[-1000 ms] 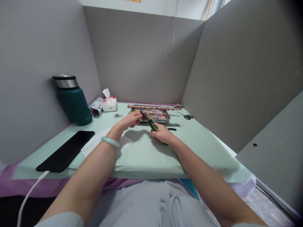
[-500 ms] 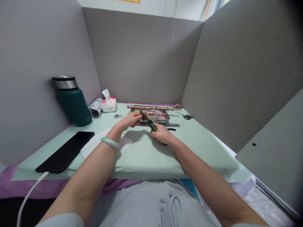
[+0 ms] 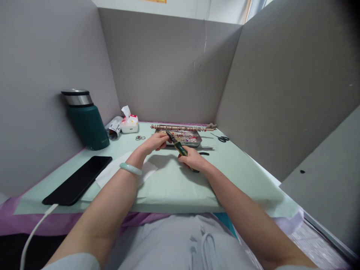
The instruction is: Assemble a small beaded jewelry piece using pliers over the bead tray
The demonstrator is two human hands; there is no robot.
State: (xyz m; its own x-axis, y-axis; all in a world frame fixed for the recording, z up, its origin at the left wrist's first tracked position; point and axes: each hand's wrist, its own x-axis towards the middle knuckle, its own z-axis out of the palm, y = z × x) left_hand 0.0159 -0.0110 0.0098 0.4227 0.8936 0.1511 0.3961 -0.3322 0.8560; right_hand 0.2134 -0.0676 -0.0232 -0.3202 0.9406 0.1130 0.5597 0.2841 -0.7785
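My right hand point(image 3: 192, 158) is wrapped round the dark green handles of a pair of pliers point(image 3: 177, 145), whose jaws point up and left. At those jaws, my left hand point(image 3: 159, 141) has its fingers pinched together; whatever sits between them is too small to make out. Just behind both hands lies a metal tray point(image 3: 198, 142) of small red, gold and clear beads point(image 3: 184, 137). A rod strung with beaded rings point(image 3: 180, 128) rests along the tray's back edge. Thin metal wires point(image 3: 206, 148) lie in front of the tray, partly hidden by my hands.
Black-handled scissors point(image 3: 223, 138) lie at the right, and a black curved handle point(image 3: 204, 153) nearer. Several small rings point(image 3: 140, 138) sit left of the tray. Further left are a tissue box point(image 3: 129, 126), a green bottle point(image 3: 88, 125), a phone point(image 3: 78, 180) on a cable and white paper point(image 3: 108, 174). Grey partitions enclose the table.
My right hand and the pliers' handles have shifted very slightly. The left hand stays in place at the jaws, and the things on the table have not moved.
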